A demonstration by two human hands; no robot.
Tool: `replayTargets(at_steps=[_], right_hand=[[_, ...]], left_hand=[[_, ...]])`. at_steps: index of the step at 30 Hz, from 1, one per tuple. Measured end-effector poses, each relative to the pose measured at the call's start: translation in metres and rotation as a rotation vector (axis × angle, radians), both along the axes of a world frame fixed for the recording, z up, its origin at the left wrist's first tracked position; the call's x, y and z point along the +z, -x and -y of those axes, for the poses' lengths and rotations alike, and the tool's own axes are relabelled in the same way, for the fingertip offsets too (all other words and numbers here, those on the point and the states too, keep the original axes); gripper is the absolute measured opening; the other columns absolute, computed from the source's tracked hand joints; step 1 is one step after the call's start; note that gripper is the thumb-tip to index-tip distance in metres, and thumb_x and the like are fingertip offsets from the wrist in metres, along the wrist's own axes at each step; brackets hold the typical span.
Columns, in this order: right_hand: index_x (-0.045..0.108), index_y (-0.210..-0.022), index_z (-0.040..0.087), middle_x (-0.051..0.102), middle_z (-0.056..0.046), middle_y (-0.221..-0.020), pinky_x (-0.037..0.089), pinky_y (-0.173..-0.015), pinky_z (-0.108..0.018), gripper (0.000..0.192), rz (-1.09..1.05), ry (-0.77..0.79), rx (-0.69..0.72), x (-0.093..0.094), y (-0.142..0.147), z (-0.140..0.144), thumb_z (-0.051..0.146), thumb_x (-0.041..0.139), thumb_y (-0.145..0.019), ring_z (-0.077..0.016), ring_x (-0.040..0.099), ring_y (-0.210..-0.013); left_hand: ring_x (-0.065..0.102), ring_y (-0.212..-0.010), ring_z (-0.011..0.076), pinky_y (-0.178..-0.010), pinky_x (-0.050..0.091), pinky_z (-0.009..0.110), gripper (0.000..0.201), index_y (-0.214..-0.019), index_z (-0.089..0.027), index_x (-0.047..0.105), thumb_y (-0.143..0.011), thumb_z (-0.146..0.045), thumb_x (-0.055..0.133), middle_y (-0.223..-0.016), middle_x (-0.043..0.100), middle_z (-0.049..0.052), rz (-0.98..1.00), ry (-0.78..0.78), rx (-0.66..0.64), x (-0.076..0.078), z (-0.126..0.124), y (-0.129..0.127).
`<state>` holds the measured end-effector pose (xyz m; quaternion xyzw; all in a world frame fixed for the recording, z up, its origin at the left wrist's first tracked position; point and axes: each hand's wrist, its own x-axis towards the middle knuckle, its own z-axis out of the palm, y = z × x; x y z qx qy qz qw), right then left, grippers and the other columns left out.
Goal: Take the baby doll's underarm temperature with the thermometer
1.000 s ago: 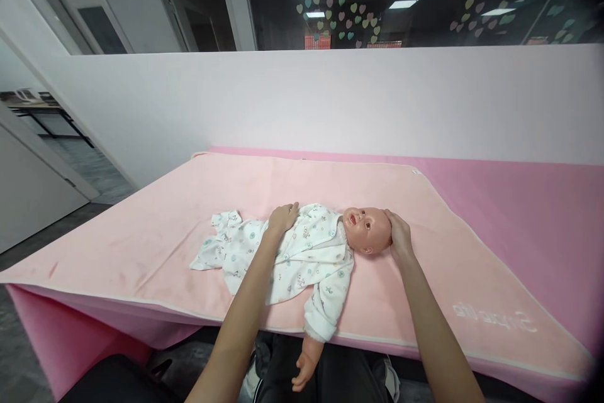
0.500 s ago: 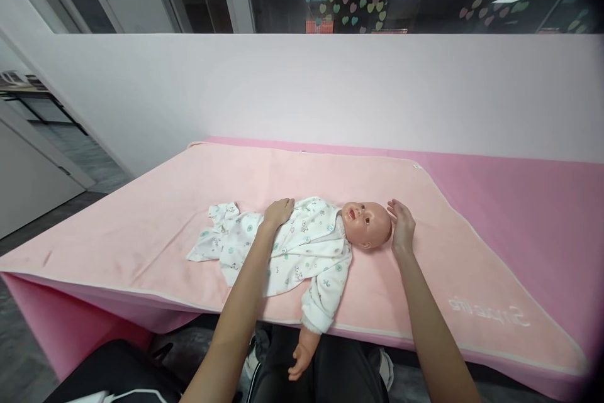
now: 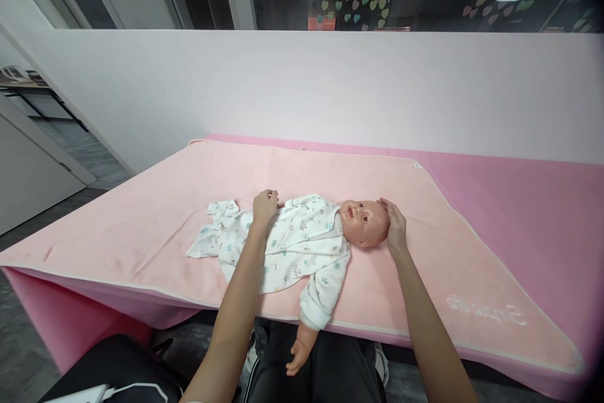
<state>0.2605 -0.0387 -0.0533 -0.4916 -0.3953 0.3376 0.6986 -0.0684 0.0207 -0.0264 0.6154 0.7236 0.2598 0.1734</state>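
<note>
A baby doll point(image 3: 362, 223) lies on its back across the peach blanket, its head to the right. It wears a white outfit point(image 3: 302, 246) with small green and grey prints. One doll arm hangs over the near edge of the table. My left hand point(image 3: 265, 207), fingers curled, is at the far side of the doll's lower body; a bit of the doll's far hand shows just right of it. What those fingers hold, if anything, is hidden. Cupped against the crown of the doll's head is my right hand point(image 3: 394, 220), its fingers stretched along the head.
The peach blanket point(image 3: 165, 202) covers most of a table with a pink cover point(image 3: 519, 202). A white wall point(image 3: 330, 88) with a dark window above it stands behind. My legs are under the near edge, and a white device with a cable point(image 3: 134, 385) lies at lower left.
My left hand has shifted left and slightly away from me, off the doll's belly, and its fingers have curled. My right hand has moved left onto the doll's head.
</note>
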Motion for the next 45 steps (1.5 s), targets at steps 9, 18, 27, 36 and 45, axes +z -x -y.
replayTargets(at_steps=[9, 18, 27, 36, 45], right_hand=[[0.064, -0.097, 0.016, 0.066, -0.010, -0.104, 0.044, -0.091, -0.039, 0.045, 0.061, -0.022, -0.018, -0.004, -0.004, -0.004, 0.053, 0.053, -0.075, -0.0221, 0.060, -0.099], [0.067, -0.094, 0.016, 0.066, -0.009, -0.106, 0.043, -0.090, -0.038, 0.045, 0.173, -0.008, 0.006, -0.008, -0.004, -0.004, 0.054, 0.050, -0.076, -0.0229, 0.058, -0.100], [0.067, -0.091, 0.016, 0.068, -0.008, -0.102, 0.044, -0.089, -0.038, 0.044, 0.124, -0.004, 0.029, -0.011, -0.005, -0.005, 0.055, 0.053, -0.075, -0.0230, 0.060, -0.097], [0.068, -0.091, 0.016, 0.068, -0.008, -0.102, 0.043, -0.091, -0.039, 0.042, 0.167, -0.013, 0.012, -0.010, -0.006, -0.006, 0.052, 0.052, -0.075, -0.0232, 0.059, -0.098], [0.066, -0.098, 0.016, 0.065, -0.011, -0.110, 0.043, -0.090, -0.039, 0.046, 0.109, -0.060, -0.021, -0.012, -0.011, -0.005, 0.054, 0.053, -0.076, -0.0233, 0.059, -0.101]], left_hand=[[0.060, -0.100, 0.0238, -0.084, 0.045, 0.027, 0.029, -0.085, -0.019, 0.070, -0.078, -0.036, 0.048, -0.102, 0.069, 0.006, 0.029, 0.177, -0.225, 0.006, 0.004, 0.023], [0.061, -0.100, 0.0235, -0.081, 0.048, 0.026, 0.050, -0.113, -0.015, 0.063, -0.065, -0.025, 0.057, -0.109, 0.067, 0.004, 0.219, 0.154, -0.407, 0.003, 0.012, 0.027], [0.060, -0.100, 0.0234, -0.089, 0.046, 0.032, 0.050, -0.116, -0.015, 0.060, -0.069, -0.014, 0.045, -0.109, 0.067, 0.007, -0.033, -0.051, -0.317, -0.016, 0.007, 0.023], [0.062, -0.093, 0.0175, -0.084, 0.050, 0.030, 0.061, -0.128, -0.018, 0.046, -0.068, -0.008, 0.045, -0.105, 0.066, 0.005, 0.130, -0.370, -0.234, -0.017, 0.015, 0.016], [0.062, -0.088, 0.0172, -0.079, 0.051, 0.027, 0.047, -0.106, -0.016, 0.062, -0.062, -0.007, 0.047, -0.100, 0.068, 0.004, 0.153, -0.380, -0.224, -0.018, 0.014, 0.017]])
